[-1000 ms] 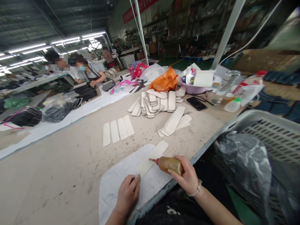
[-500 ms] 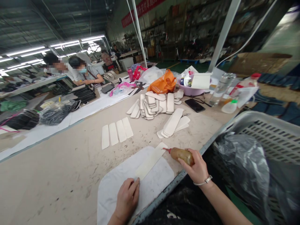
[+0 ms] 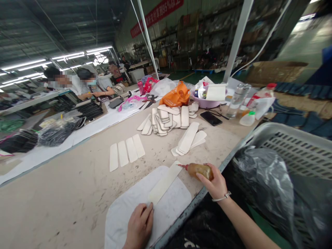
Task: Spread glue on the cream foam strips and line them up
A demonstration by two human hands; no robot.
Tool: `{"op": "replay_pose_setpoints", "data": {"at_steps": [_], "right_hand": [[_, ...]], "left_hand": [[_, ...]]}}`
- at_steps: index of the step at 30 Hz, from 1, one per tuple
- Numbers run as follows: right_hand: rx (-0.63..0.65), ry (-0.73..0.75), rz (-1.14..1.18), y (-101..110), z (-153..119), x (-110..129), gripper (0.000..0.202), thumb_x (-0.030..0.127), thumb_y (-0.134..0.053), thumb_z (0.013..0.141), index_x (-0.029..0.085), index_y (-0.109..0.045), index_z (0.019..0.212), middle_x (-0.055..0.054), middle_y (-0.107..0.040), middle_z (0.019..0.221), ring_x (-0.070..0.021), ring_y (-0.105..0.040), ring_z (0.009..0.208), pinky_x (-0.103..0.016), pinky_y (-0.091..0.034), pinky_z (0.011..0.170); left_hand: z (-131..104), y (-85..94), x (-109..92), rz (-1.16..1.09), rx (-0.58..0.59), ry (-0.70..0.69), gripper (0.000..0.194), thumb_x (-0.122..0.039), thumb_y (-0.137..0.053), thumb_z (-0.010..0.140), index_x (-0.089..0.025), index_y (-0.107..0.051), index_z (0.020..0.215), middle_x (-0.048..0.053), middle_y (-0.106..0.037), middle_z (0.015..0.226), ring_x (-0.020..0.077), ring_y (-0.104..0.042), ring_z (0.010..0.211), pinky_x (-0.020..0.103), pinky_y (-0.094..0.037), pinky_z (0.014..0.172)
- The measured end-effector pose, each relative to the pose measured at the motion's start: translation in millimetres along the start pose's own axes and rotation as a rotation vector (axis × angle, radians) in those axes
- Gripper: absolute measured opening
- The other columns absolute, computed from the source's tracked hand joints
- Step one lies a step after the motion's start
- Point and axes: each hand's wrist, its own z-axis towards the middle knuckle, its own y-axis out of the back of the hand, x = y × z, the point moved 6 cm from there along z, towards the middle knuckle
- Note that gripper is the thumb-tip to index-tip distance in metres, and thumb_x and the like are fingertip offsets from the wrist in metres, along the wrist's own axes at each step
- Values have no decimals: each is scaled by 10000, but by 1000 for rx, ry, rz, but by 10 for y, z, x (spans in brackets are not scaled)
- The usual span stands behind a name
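Strip pinned by left hand; right hand grip clamped on glue bottle near stacked strips.

Your left hand is bare, with no ring, band or sleeve showing on the wrist or the short stretch of forearm that reaches the near edge of the view. Your right hand is bare too, and a thin silver-coloured metal bracelet circles its wrist, with the forearm behind it uncovered down to the near right corner. Between the two arms lies your dark, black garment with small pale markings across the lap.
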Motion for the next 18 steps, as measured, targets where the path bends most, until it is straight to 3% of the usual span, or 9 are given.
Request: {"op": "replay_pose_setpoints", "data": {"at_steps": [8, 18], "right_hand": [[27, -61, 28, 188, -196, -16, 471, 516, -678, 720, 228, -539, 1067, -67, -600, 1021, -249, -591, 901, -412, -503, 816], [135, 16, 74, 86, -381, 245, 456, 483, -671, 741, 225, -529, 1090, -72, -613, 1016, -245, -609, 887, -386, -531, 774]], "left_hand": [[9, 18, -9, 3, -30, 3, 227, -245, -503, 896, -177, -634, 1069, 79, -582, 892, 166, -585, 788, 277, -515, 705], [40, 64, -39, 7, -33, 15, 227, -250, -496, 899, -179, -646, 1053, 91, -598, 899, 172, -594, 809, 275, -524, 726]]}}
